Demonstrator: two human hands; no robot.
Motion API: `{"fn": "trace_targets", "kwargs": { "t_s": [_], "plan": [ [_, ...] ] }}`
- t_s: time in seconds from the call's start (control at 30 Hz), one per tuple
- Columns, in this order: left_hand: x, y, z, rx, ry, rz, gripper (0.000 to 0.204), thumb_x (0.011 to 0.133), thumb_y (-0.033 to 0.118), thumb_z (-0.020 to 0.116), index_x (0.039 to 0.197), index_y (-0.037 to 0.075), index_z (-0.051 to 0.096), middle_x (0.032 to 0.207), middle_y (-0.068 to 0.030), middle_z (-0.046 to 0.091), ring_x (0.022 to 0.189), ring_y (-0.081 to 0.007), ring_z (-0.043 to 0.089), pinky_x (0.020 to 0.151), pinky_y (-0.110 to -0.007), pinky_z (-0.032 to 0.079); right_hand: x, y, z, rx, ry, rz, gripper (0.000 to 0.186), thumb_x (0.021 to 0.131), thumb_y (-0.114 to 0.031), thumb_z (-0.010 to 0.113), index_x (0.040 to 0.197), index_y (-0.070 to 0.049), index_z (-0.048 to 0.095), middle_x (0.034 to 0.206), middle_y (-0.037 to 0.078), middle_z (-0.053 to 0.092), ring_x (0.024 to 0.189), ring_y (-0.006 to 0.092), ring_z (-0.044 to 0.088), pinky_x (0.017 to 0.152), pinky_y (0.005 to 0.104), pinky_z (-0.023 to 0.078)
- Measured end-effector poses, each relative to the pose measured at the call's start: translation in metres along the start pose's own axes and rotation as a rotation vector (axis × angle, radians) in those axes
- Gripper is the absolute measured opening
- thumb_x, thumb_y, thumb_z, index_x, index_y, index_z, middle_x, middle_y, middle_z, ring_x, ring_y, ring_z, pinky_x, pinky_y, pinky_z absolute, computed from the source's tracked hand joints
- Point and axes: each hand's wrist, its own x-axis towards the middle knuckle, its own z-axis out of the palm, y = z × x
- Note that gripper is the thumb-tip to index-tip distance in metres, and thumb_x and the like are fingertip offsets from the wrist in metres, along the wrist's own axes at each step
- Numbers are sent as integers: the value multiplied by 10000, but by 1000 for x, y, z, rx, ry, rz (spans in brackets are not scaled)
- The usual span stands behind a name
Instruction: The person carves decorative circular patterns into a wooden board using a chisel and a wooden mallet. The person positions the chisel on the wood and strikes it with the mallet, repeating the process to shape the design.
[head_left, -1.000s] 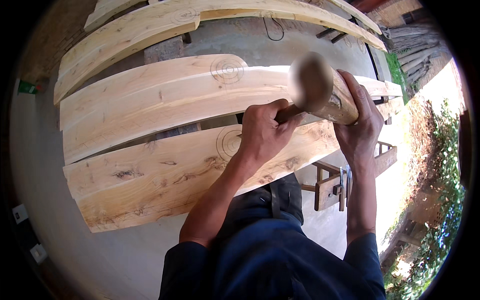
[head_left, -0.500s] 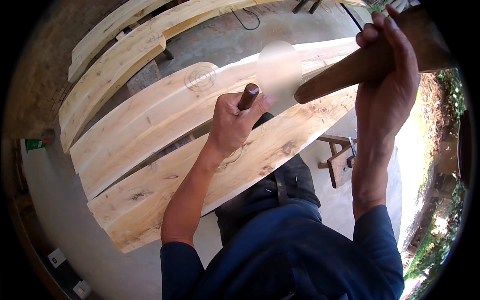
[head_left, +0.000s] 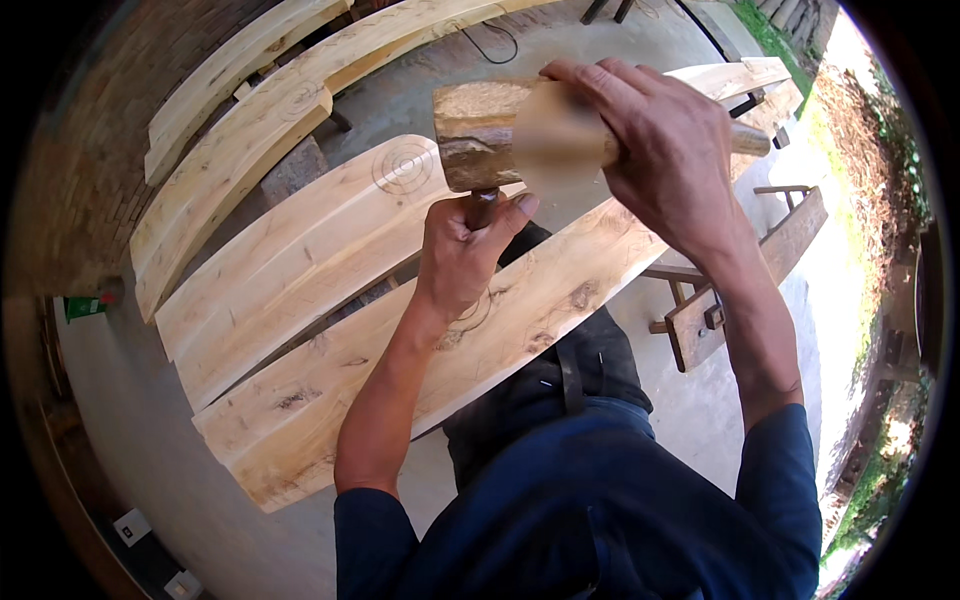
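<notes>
My left hand (head_left: 458, 260) is wrapped round the handle of a chisel (head_left: 483, 207), held upright above the pale timbers. Its blade is hidden below the fist. In my right hand (head_left: 665, 150) is a wooden mallet (head_left: 475, 130), gripped with the fingers over it. The mallet's rough end lies right at the top of the chisel handle, seemingly touching it. A blurred patch covers part of the mallet. Beneath my left forearm stretches the near timber (head_left: 330, 390); just beyond is a second timber (head_left: 320, 250) with concentric rings drawn on its face.
More long curved timbers (head_left: 240, 155) rest at the far left. Right of my body stands a low wooden trestle (head_left: 700, 325). A green container (head_left: 86, 307) is on the floor at the left, and plants (head_left: 880, 490) border the concrete at the right.
My right hand has swung the mallet left and down, from the upper right onto the chisel's top. My left hand keeps its hold in nearly the same place.
</notes>
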Motion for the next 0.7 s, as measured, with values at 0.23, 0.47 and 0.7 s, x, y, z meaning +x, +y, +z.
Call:
{"fn": "trace_targets", "kwargs": {
  "t_s": [0.23,0.47,0.7],
  "plan": [
    [4,2,3,-29,-54,-45,544,1011,214,768,613,87,420,618,100,357,631,-41,285,565,-301,235,-16,6,11,172,225,-53,422,798,29,725,1200,-100,708,940,75,732,774,300,719,708,410,577],
    [7,5,-2,101,-165,-21,569,1021,269,755,604,90,411,610,82,349,616,-47,305,551,-301,247,-93,-6,46,592,130,599,484,779,-25,809,1246,-34,685,966,85,761,846,230,732,762,377,572],
    [14,-12,23,263,-241,-77,575,996,368,778,653,7,489,610,26,361,642,-84,329,558,-337,306,-189,-25,125,1188,-147,1186,304,864,-164,825,1045,37,687,820,64,713,731,127,670,666,295,536]
  ]
}}
